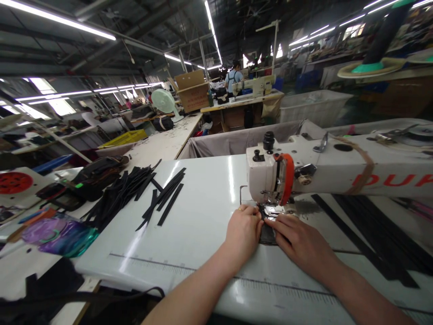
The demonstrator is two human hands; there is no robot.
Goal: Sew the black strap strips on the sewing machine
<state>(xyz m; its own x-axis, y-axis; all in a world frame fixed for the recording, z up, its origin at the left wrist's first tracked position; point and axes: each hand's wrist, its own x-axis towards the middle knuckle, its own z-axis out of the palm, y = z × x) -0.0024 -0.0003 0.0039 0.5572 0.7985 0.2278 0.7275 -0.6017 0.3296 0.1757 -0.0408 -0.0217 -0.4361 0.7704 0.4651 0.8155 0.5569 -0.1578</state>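
Note:
A white sewing machine (270, 169) with an orange guard stands on the pale table. At its presser foot (272, 211) lies a small piece of black fabric (267, 236). My left hand (242, 230) is closed at the left edge of this piece, its fingertips close to the foot. From the right, my right hand (299, 239) grips the same piece with bent fingers, thumb tucked below. The fingers partly hide the fabric and the needle area. Long black strips (368, 234) lie right of my right hand, under the machine arm.
Short black strips (165, 196) are scattered on the table to the left, beside a larger heap of strips (125, 192). A purple and teal pouch (61, 234) sits at far left. Beyond are a green fan (164, 100), a cardboard box (192, 92) and a person (232, 80).

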